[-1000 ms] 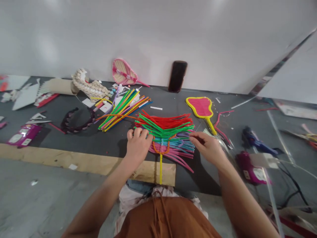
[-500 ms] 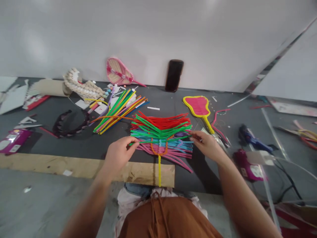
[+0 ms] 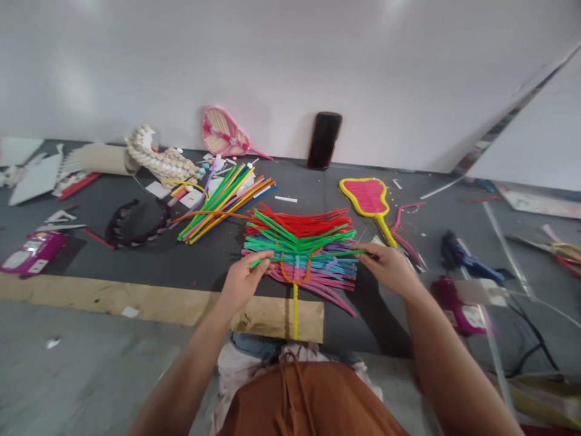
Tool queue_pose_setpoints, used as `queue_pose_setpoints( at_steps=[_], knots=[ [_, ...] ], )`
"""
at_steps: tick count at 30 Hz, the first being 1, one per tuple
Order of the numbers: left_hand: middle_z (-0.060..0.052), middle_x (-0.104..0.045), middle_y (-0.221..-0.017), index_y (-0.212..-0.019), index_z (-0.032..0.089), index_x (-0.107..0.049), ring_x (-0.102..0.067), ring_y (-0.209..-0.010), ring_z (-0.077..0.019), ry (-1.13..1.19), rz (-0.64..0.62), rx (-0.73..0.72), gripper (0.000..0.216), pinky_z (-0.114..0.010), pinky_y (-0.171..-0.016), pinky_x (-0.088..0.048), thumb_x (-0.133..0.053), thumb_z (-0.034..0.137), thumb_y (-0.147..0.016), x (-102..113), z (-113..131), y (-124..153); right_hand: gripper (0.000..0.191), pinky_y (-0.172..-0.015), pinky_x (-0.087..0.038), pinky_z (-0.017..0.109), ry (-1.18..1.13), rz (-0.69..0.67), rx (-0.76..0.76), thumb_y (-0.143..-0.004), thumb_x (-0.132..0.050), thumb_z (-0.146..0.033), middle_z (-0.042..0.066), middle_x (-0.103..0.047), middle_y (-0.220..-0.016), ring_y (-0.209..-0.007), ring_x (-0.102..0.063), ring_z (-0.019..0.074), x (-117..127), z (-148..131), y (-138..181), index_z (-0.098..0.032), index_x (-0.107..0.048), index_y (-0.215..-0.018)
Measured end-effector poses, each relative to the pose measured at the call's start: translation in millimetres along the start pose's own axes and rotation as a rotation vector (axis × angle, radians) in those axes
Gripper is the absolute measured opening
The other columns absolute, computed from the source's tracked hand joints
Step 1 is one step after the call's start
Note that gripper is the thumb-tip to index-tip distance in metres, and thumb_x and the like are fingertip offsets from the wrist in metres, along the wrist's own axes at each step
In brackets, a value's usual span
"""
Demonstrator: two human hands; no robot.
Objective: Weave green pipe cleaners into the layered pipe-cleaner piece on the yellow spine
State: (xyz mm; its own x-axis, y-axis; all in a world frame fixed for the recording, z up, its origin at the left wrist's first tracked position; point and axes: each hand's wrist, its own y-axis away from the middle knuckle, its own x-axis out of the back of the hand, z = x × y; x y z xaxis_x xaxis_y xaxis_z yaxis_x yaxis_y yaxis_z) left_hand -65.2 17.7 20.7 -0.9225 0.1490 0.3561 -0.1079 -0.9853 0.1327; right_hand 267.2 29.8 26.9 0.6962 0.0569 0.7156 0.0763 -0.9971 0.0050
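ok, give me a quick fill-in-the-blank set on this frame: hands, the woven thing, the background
1. The left hand and the right hand each pinch an end of one ____ pipe cleaner.
2. The strands of the woven piece farthest from the person are ____.
3. The phone stands leaning against the ____.
4. The stem below the woven piece is ____.

Missing words: green; red; wall; yellow

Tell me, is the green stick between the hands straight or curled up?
Straight: the green stick runs across the woven piece from left hand to right hand.
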Motion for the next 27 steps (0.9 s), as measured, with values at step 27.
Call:
queue_pose_setpoints(
  at_steps=[27],
  knots=[
    [-0.005,-0.076,-0.106,-0.110,0.019,-0.069,-0.071,-0.098,-0.0178,-0.221,-0.066,-0.370,0.031,-0.029,-0.092,-0.053,-0.055,0.039,-0.092,-12,-13,-22,0.030,-0.076,-0.051,0.027,-0.164,-0.350,0.182,-0.085,-0.054,-0.024,0.004,-0.072,-0.096,-0.084,-0.065,0.0150,-19,-54,-14,-0.020,-0.067,-0.112]
  ],
)
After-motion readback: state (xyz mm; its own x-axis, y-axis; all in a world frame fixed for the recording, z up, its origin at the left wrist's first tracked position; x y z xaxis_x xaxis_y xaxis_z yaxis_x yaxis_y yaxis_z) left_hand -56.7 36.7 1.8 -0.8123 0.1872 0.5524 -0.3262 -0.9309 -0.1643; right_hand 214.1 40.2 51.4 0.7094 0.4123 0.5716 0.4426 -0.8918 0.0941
